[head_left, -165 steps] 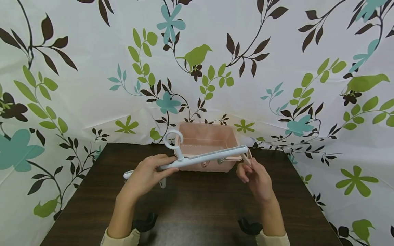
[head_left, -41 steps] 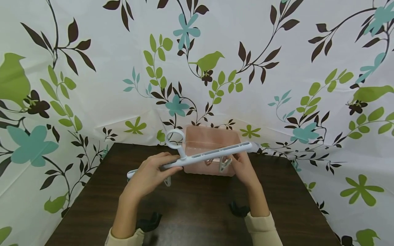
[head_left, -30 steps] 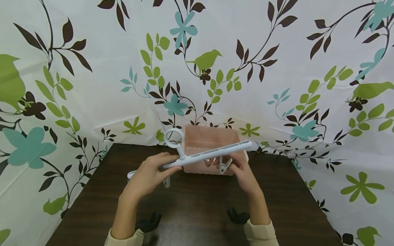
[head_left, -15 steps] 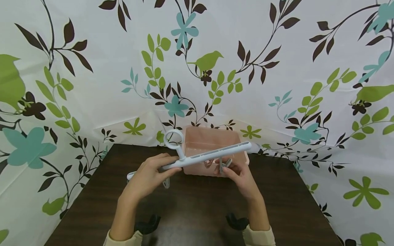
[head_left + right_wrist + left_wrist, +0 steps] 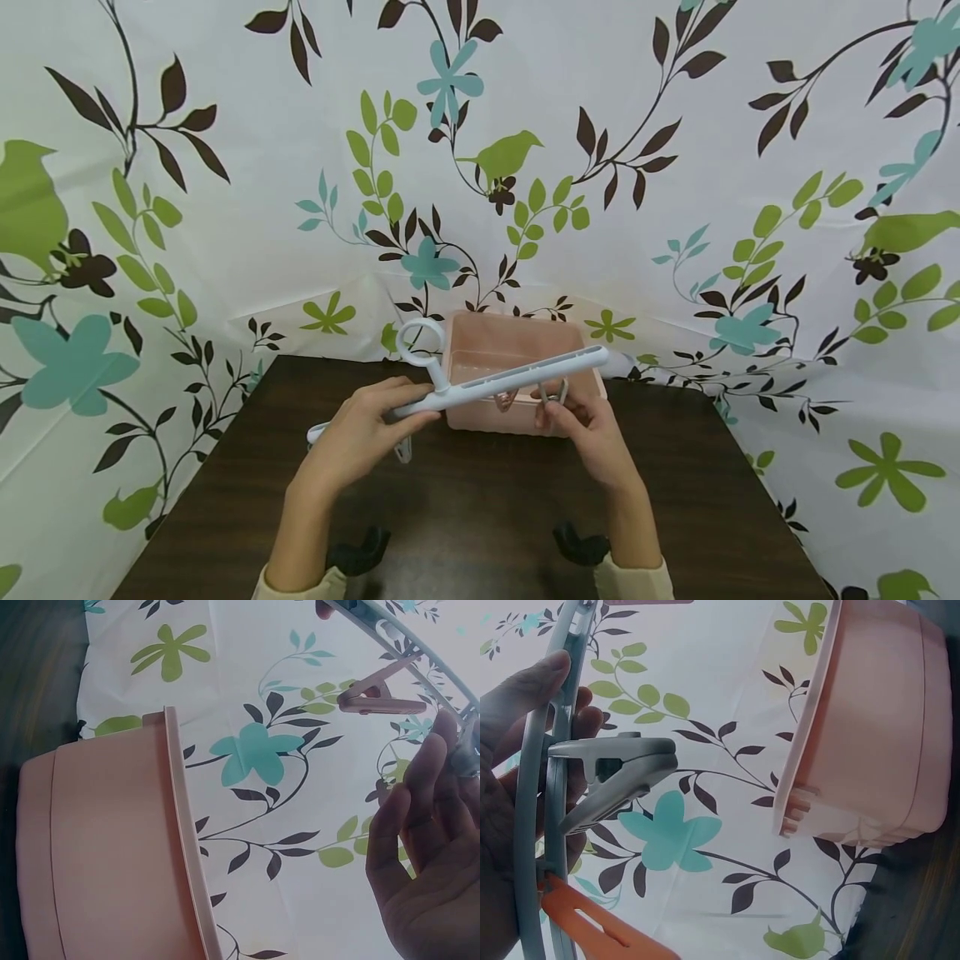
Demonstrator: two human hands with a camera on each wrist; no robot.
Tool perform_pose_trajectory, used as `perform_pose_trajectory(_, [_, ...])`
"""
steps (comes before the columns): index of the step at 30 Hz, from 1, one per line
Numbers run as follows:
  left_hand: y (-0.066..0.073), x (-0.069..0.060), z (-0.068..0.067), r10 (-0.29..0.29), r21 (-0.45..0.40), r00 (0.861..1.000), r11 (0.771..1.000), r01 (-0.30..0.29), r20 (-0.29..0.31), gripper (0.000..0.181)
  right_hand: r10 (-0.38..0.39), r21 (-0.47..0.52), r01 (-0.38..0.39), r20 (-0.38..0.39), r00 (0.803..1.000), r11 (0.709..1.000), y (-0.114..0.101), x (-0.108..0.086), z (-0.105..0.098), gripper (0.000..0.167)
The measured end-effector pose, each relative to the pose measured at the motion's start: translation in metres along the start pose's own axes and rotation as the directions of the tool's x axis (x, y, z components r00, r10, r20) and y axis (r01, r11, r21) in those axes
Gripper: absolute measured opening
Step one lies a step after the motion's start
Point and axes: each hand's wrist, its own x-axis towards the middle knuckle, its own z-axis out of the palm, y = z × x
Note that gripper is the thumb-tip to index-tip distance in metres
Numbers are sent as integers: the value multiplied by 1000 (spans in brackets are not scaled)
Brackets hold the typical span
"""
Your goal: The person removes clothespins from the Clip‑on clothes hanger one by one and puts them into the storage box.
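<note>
A light blue plastic clip hanger (image 5: pixel 525 375) with a ring-shaped hook (image 5: pixel 401 340) is held slanting over the table, right end higher. My left hand (image 5: pixel 360 429) grips its bar left of the hook. Under the right half, my right hand (image 5: pixel 596 437) pinches a grey clip (image 5: pixel 563 392) hanging from the bar. A pink clip (image 5: pixel 379 694) hangs beside that one. Near my left hand, the left wrist view shows another grey clip (image 5: pixel 615 769) and an orange-pink clip (image 5: pixel 607 926). No clip is visible at the hanger's right tip.
A pink plastic bin (image 5: pixel 517 332) stands at the table's back edge, behind the hanger. White cloth with leaves and birds (image 5: pixel 300 125) surrounds the dark wooden table (image 5: pixel 457 517). Black straps or mounts (image 5: pixel 360 550) sit near both wrists.
Earlier my right hand held a pinkish clip at the hanger's right tip; now it is at the grey clip. During the last second that clip has turned in my fingers. The left hand keeps its grip.
</note>
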Motion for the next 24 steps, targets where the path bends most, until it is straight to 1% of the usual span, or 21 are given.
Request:
perform_pose_trajectory(3, [0,2,-1,10,14,1000,1000,-10,-8,35,-26,-20,26,-5,1000,999,-1,2,0,19])
perform_pose_trajectory(6, [0,2,-4,8,25,1000,1000,-7,-16,34,-53,-44,53,-4,999,998,-1,4,0,21])
perform_pose_trajectory(10, [0,2,-7,-1,16,1000,1000,1,-9,33,-56,-56,55,-14,998,997,-2,5,1,24])
perform_pose_trajectory(13, [0,1,-7,-3,11,1000,1000,3,-2,32,-50,-29,49,-27,998,998,-3,5,2,26])
perform_pose_trajectory(16, [0,0,-6,-6,8,1000,1000,6,-3,32,-42,18,43,-31,999,999,-2,5,2,27])
perform_pose_trajectory(24, [0,-1,0,3,-25,1000,1000,-3,3,33,-49,110,56,-60,997,992,1,-1,-1,29])
